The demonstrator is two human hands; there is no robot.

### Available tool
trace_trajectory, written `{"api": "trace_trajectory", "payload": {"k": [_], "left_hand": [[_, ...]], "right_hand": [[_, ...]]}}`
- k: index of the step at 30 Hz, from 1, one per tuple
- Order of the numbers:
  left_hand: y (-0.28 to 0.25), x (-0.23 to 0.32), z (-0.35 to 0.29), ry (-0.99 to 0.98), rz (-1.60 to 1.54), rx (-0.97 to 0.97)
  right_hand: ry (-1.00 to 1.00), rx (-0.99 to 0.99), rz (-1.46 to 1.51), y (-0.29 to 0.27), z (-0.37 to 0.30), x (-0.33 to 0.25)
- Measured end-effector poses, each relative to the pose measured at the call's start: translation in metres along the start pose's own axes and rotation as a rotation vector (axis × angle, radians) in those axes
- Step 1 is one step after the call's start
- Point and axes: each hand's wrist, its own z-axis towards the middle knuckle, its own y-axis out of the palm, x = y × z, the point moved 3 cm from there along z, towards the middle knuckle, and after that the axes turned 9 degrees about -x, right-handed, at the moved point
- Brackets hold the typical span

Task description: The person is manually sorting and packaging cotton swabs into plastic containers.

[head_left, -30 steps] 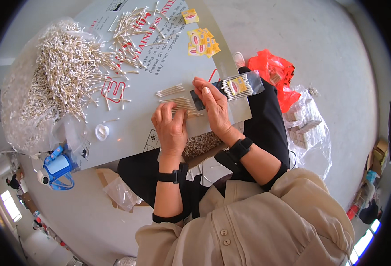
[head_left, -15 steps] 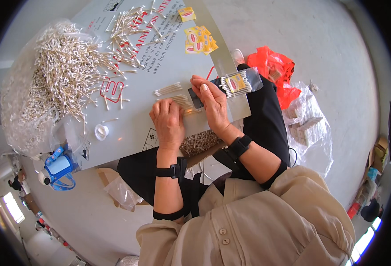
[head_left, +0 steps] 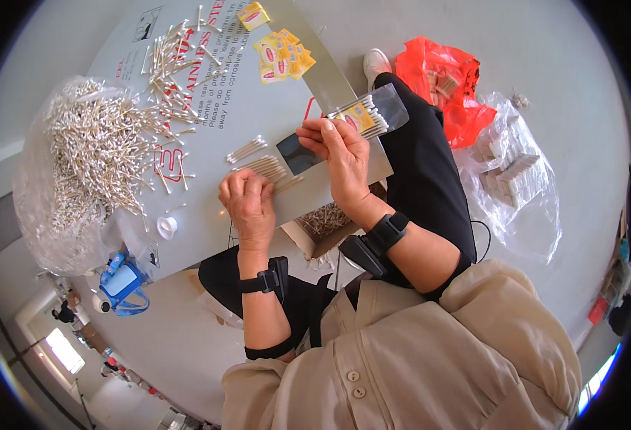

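1. Grey table [head_left: 204,188], printed on top, stands over a pale floor [head_left: 562,86]; its near corner reaches the person's legs.
2. Left hand [head_left: 249,208]: held over the table, fingers bent and pointing down, fingertips at the near-left end of the row [head_left: 264,168] of swabs. Whether a swab is gripped cannot be told.
3. Right hand [head_left: 345,161]: held above the near corner, palm partly turned inward, fingers extended together, thumb alongside. Whether anything is pinched cannot be told.
4. Row: swabs side by side, flat on the table between the hands, nearer the left. A smaller group [head_left: 245,149] lies just beyond it.
5. Dark sheet [head_left: 296,156]: flat, just right of the row, partly hidden behind the right hand.
6. Pack [head_left: 364,115]: swabs and a yellow card in a clear sleeve, just beyond the right fingers; its clear end extends past the table edge over the leg.
7. Box [head_left: 303,241]: below the near edge, with swabs inside.
8. Cards [head_left: 283,57]: yellow, overlapping, near the far-right edge.
9. Heap [head_left: 93,150]: many swabs in a clear bag [head_left: 32,183], at the left.
10. Cap [head_left: 166,227]: white, near the heap; blue bottle [head_left: 122,279] at the near-left edge.
11. Red bag [head_left: 441,79]: on the floor, right of the leg.
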Motion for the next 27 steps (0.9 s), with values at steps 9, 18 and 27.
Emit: {"api": "trace_trajectory", "payload": {"k": [9,18,27], "left_hand": [[-0.001,0.006,0.011,0.023,0.096,0.001],[0.001,0.010,0.016,0.180,0.235,-0.074],[-0.002,0.015,0.024,0.342,0.405,-0.179]], "right_hand": [[0.286,-0.338,-0.042,0.006,-0.019,-0.007],[0.378,-1.172,-0.955,0.045,-0.072,0.014],[0.591,-0.882,-0.812,0.025,-0.052,0.031]]}}
